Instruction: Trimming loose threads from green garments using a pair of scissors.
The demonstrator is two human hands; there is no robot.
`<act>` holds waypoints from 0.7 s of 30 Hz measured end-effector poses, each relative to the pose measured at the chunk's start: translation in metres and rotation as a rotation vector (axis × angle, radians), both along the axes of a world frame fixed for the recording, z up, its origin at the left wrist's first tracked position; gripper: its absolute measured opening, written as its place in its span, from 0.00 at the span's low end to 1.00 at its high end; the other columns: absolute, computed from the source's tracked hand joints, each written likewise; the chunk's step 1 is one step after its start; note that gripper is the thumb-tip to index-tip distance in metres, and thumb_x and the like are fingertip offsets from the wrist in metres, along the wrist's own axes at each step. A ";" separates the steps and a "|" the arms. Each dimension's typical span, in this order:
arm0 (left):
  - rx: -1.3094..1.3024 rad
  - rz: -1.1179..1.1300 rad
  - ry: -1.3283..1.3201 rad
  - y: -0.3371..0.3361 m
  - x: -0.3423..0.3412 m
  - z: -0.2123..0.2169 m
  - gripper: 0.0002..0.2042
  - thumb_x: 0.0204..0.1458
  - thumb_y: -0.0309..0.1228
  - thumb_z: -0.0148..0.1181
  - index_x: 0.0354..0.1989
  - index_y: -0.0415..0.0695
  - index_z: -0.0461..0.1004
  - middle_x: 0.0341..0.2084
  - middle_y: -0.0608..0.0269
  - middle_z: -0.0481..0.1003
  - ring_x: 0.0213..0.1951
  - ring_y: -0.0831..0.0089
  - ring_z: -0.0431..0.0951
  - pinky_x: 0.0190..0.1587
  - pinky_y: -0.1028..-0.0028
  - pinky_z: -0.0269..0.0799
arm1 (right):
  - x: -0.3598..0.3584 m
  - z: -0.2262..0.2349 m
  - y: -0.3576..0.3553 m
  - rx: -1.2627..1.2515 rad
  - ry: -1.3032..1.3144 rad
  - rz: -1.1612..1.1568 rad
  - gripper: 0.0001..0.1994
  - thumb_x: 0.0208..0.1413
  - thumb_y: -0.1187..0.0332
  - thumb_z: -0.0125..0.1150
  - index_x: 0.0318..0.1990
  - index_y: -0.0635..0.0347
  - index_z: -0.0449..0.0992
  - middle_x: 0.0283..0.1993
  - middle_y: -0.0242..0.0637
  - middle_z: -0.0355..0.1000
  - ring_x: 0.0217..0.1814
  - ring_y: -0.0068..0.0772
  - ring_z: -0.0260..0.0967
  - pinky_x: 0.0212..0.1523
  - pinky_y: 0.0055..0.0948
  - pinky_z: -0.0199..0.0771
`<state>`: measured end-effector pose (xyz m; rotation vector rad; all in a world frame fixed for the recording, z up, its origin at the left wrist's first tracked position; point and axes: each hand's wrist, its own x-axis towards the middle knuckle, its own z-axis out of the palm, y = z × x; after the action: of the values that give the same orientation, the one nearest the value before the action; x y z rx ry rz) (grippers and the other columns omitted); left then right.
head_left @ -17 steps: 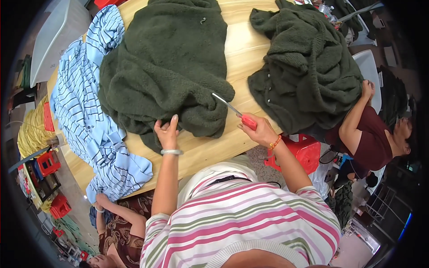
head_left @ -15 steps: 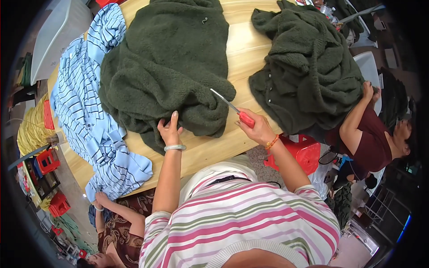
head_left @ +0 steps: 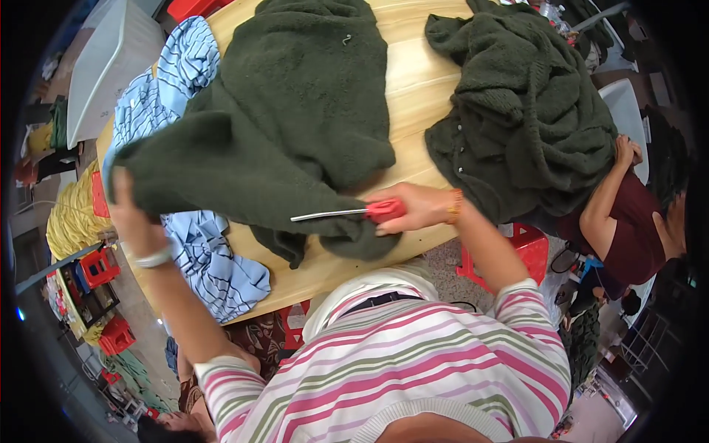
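My left hand (head_left: 139,225) is raised at the left, blurred by motion. It grips one end of a dark green fleecy garment (head_left: 310,88), and part of the cloth stretches across to my right hand (head_left: 425,210). In the right hand are scissors (head_left: 384,211) with a red handle, their slim metal blades pointing left across the stretched cloth. The right fingers are also at the edge of this cloth; whether they pinch it I cannot tell. The rest of the garment lies on the wooden table (head_left: 417,66).
A blue striped shirt (head_left: 188,66) lies left of the garment, partly covered. At the right is another dark green garment (head_left: 517,111), with a co-worker's hand (head_left: 626,151) beside it. A white bin (head_left: 111,66) stands far left, a red stool (head_left: 528,255) below the table's right side.
My left hand has swung left and up, pulling part of the garment out with it over the striped shirt. My right hand has moved slightly left, and the scissors have turned from pointing up-left to pointing left.
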<state>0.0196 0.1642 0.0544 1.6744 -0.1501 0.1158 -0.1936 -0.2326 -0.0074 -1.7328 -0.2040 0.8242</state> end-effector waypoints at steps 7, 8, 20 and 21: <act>-0.074 0.073 -0.142 -0.036 0.117 0.068 0.20 0.50 0.38 0.61 0.47 0.41 0.65 0.33 0.56 0.71 0.31 0.73 0.73 0.34 0.77 0.71 | 0.100 0.056 -0.103 -0.510 -0.604 -0.797 0.18 0.51 0.66 0.60 0.51 0.59 0.71 0.34 0.25 0.71 0.33 0.15 0.66 0.32 0.22 0.70; -0.065 0.253 0.044 -0.072 0.117 0.043 0.17 0.49 0.38 0.63 0.41 0.44 0.64 0.26 0.65 0.67 0.21 0.77 0.64 0.25 0.81 0.63 | 0.101 0.047 -0.118 -0.771 -0.756 -0.810 0.18 0.51 0.67 0.60 0.51 0.59 0.71 0.33 0.24 0.70 0.32 0.14 0.66 0.29 0.22 0.70; -0.291 -0.001 0.914 -0.150 -0.084 -0.199 0.19 0.51 0.30 0.60 0.51 0.42 0.66 0.35 0.65 0.74 0.35 0.73 0.76 0.36 0.76 0.73 | -0.010 -0.050 -0.049 -0.625 -0.213 -0.535 0.16 0.49 0.61 0.61 0.46 0.52 0.72 0.36 0.50 0.72 0.39 0.52 0.70 0.36 0.37 0.72; -0.292 0.044 0.881 -0.151 -0.082 -0.206 0.20 0.50 0.30 0.61 0.52 0.42 0.65 0.36 0.65 0.74 0.36 0.73 0.76 0.37 0.77 0.72 | -0.011 -0.046 -0.034 -0.619 -0.209 -0.509 0.17 0.49 0.60 0.61 0.47 0.52 0.72 0.35 0.49 0.72 0.38 0.53 0.70 0.36 0.39 0.71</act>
<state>-0.0620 0.0127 -0.1513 1.3062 0.5426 -0.5422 -0.2046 -0.2664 -0.0531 -2.3118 0.3858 0.3370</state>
